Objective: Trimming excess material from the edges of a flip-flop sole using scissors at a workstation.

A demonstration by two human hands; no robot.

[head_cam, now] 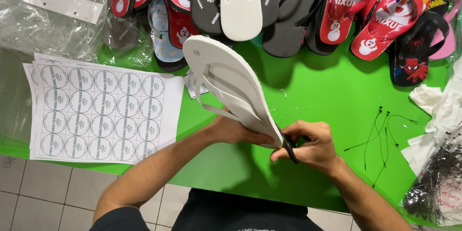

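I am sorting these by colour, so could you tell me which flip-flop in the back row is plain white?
The white flip-flop in the row's middle; its neighbours are black or red.

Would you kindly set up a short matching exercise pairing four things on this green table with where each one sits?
Things:
1. white flip-flop
2. sticker sheets
3. loose black ties
4. pile of flip-flops

Places:
A. along the far edge of the table
B. flat on the table, left of the left hand
C. held up on edge between both hands
D. on the table, beyond the right hand

Pairs: 1-C, 2-B, 3-D, 4-A
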